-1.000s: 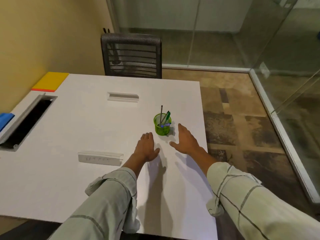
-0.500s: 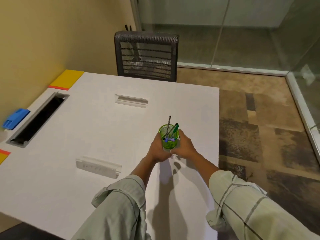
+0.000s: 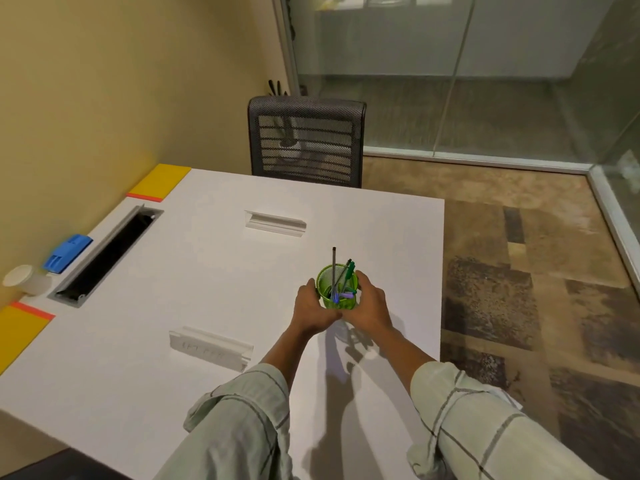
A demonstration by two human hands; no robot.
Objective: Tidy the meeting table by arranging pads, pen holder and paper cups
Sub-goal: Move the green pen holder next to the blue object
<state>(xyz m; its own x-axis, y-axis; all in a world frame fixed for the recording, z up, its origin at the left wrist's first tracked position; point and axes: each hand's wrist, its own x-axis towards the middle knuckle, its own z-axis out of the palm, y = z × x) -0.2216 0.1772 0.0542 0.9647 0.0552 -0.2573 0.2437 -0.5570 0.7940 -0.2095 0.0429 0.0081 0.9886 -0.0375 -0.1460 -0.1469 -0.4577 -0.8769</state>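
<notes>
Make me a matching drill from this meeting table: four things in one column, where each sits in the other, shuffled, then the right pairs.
Things:
1. pen holder
2. paper cup
3. blue item
4. mesh chair

Places:
A. at the table's far end
B. between both hands
C. at the left edge, nearer than the blue item
D. beside the cable slot, farther than the cup

Pairs: 1-B, 2-C, 3-D, 4-A

Green mesh pen holder (image 3: 337, 289); matt white table (image 3: 207, 271); mesh-backed chair (image 3: 306, 140)
</notes>
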